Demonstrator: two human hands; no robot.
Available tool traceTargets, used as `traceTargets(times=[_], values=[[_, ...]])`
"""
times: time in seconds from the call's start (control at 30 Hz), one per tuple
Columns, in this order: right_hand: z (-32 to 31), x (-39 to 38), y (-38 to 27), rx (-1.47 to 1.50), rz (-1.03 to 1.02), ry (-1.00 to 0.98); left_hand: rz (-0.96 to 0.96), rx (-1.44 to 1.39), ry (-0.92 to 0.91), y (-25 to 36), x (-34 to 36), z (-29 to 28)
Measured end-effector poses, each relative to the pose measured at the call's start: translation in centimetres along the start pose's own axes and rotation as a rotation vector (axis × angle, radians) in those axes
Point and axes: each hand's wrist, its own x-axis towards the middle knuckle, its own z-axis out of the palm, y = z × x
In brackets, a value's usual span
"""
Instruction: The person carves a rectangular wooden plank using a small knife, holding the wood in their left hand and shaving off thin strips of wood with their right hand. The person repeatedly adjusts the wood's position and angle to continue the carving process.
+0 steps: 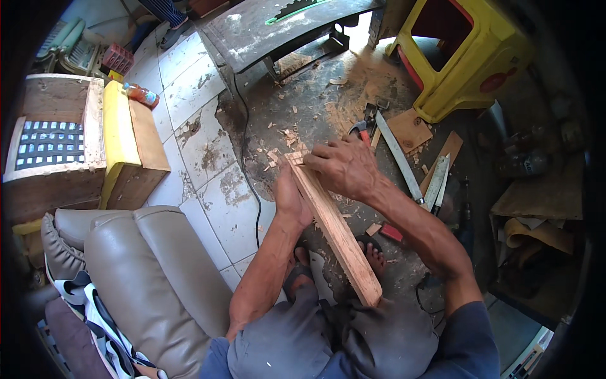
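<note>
A long, pale wooden plank point(338, 237) slants from my lap up and away to the left. Near its far end, my left hand point(291, 194) is wrapped round its left side. Curled over that same end is my right hand point(346, 165), its fingers bent and pressed together at the wood. Whatever is pinched in them, if anything, is too small and hidden to name. Short marks or cuts show across the plank's far end point(295, 158). Just beyond my right knuckles lies a hammer point(361, 130) with red on its handle, partly covered by the hand.
Long blades point(401, 155) and wood offcuts point(410, 129) lie right of my hands among shavings. A yellow plastic stool-like piece point(435, 95) and a dark bench point(252, 38) stand beyond. A black cable point(251, 183) crosses the floor. Grey cushions point(142, 271) sit at left.
</note>
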Motion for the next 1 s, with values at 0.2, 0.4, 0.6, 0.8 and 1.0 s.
traceTargets(times=[0.2,0.4,0.6,0.8,1.0], values=[[-0.9,-4.2,-1.4,0.007,-0.107,-0.231,-0.028,-0.089,0.081,-0.4,-0.5,-0.3],[-5.5,-9.8,-4.8,0.088,-0.201,-0.410,-0.074,-0.056,0.175,-1.6,0.8,-5.4],[-7.8,-12.6,-4.0,0.172,-0.095,-0.381,-0.076,-0.002,0.199,-2.9,-0.9,-3.4],[-2.1,-8.1,-0.5,0.022,0.153,-0.072,-0.090,0.100,0.155,-5.4,-3.0,0.0],[-0.6,-2.4,1.9,-0.075,0.151,-0.042,0.040,0.184,0.158,-5.2,-2.7,1.3]])
